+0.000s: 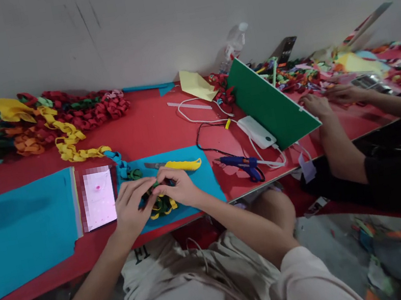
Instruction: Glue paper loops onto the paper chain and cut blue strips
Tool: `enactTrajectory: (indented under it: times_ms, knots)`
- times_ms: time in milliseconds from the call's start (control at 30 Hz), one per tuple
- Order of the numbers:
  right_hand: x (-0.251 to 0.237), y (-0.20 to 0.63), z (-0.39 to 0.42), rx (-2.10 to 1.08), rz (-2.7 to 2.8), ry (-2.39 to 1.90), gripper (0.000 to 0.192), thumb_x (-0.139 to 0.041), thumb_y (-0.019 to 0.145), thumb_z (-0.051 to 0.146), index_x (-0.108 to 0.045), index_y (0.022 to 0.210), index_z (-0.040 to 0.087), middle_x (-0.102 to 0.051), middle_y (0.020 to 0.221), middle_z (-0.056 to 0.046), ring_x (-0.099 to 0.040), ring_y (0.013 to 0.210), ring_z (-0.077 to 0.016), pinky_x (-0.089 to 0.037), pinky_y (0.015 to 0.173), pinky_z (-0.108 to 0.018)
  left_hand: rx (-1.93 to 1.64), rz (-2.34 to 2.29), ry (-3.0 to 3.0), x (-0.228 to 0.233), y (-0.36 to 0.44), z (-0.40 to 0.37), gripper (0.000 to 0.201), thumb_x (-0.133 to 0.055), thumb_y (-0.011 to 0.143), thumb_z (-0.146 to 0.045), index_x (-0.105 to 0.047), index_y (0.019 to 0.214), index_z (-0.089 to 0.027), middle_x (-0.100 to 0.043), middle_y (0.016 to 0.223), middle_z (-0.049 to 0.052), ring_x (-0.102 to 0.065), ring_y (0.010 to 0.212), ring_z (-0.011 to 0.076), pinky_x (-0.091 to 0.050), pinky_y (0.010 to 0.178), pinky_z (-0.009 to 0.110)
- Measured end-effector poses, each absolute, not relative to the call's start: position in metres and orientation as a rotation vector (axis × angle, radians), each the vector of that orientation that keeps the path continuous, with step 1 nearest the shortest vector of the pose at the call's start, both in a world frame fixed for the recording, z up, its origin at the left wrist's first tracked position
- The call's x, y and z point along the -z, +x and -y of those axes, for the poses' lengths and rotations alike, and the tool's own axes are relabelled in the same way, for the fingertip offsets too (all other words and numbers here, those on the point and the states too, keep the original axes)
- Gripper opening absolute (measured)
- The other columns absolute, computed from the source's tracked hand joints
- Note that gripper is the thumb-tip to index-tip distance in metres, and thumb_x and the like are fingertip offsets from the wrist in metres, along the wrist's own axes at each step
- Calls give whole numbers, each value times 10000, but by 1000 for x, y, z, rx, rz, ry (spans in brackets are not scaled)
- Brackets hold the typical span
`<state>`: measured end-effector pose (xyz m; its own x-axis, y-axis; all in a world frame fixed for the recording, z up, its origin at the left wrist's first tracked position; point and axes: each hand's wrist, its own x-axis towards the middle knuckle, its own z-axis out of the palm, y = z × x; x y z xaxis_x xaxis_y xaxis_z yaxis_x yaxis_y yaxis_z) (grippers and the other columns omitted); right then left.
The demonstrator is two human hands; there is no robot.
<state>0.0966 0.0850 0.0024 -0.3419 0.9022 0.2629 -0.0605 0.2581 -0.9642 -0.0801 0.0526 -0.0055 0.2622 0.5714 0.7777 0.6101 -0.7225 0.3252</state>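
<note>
Left hand (pixel 133 208) and right hand (pixel 178 187) are closed on a green-yellow paper chain (pixel 162 206) near the tabletop's (pixel 164 120) front edge, flanked by a yellow knife (pixel 183 164) and phone (pixel 99 198).

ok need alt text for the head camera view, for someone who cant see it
Both hands, left hand and right hand, pinch a green and yellow paper chain over a blue sheet on a red table. A yellow utility knife lies just behind; another person's hand works to the right.
</note>
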Motion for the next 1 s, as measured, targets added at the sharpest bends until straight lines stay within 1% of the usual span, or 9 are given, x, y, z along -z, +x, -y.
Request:
enactTrajectory:
  times_ms: [133,267,333,433,533,633,767,900,1000]
  knots:
    - [-18,112,-76,-1343,1589,-755,519,-835,745,657,-578,677,212,-498,698,37,-424,657,-130,-362,638,-301,1545,1059,-2462,-2,-70,-50,298,-724,945,-223,-651,1232,-259,-773,1062,63,-722,961,210,-574,830,348]
    - [-36,130,-79,-1304,1587,-748,550,-846,745,638,-504,637,221,-478,689,43,-418,660,-129,-350,642,-299,1560,998,-2505,-15,-52,-63,293,-717,955,-291,-643,1237,-262,-751,1102,71,-705,985,212,-565,859,362]
    - [-44,136,-83,-1257,1550,-762,574,-831,758,649,-470,625,224,-450,671,51,-397,638,-121,-329,614,-293,1603,946,-2485,-21,-41,-73,307,-709,955,-267,-635,1253,-261,-738,1122,70,-699,1001,210,-559,868,360]
    - [-53,142,-89,-1197,1548,-819,586,-814,768,670,-468,626,218,-419,646,63,-359,614,-107,-295,585,-284,1649,883,-2480,-27,-29,-85,345,-718,934,-222,-631,1268,-244,-722,1135,76,-684,1025,213,-547,872,358]
    - [-58,143,-90,-1167,1549,-879,590,-817,770,665,-466,624,214,-405,626,70,-337,610,-102,-283,583,-282,1681,943,-2492,-27,-27,-87,380,-736,919,-185,-633,1282,-235,-733,1155,76,-683,1045,210,-539,893,357]
    - [-56,140,-91,-1169,1521,-905,575,-847,752,636,-477,632,212,-424,649,64,-360,629,-107,-304,597,-285,1712,965,-2508,-24,-32,-86,381,-725,945,-211,-623,1311,-242,-761,1145,67,-702,1009,199,-542,881,355]
    - [-46,142,-94,-1271,1517,-907,535,-848,761,624,-520,656,214,-474,692,44,-409,650,-123,-336,609,-295,1712,995,-2531,-16,-38,-88,315,-688,989,-294,-630,1296,-259,-779,1108,55,-718,981,193,-562,843,350]
    - [-41,151,-94,-1240,1601,-860,481,-829,823,559,-543,647,214,-530,703,23,-477,693,-145,-375,645,-305,1674,947,-2556,-11,-35,-86,285,-712,975,-307,-650,1249,-255,-777,1096,51,-724,1020,193,-581,859,349]
    - [-46,154,-90,-1176,1658,-833,441,-806,869,507,-560,649,215,-542,683,21,-492,701,-151,-383,661,-309,1656,926,-2560,-14,-32,-83,273,-730,962,-304,-658,1220,-250,-778,1083,50,-726,994,187,-593,830,338]
